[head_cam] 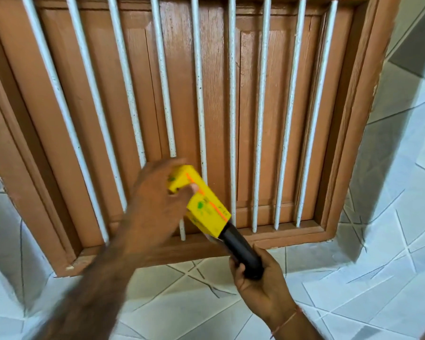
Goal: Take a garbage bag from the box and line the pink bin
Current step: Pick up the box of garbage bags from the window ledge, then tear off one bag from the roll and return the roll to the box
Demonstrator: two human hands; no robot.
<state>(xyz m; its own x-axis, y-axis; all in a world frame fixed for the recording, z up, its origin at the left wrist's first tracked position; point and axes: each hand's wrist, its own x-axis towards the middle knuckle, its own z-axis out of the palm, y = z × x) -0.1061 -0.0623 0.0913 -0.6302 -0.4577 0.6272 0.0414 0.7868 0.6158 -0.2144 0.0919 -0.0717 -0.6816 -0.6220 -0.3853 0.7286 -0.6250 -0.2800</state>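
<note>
Left hand [155, 207] grips the yellow cardboard box [201, 202] with green and orange print, thumb across its front face; hand is motion-blurred. Black cylindrical roll of garbage bags [241, 251] sticks out of the box's lower end. Right hand [260, 285] has fingers wrapped around the roll's free end. Both held in the air before a brown wooden shutter [182, 82] with white vertical bars [260, 94], above the pale tiled wall [353, 278].

place: a home, seemingly a tiled room | I stand facing a closed brown wooden window shutter [182, 94] set in a painted frame | white metal bars [260, 119] run upright before it | pale wall tiles [353, 290] with thin crossing lines surround the opening
</note>
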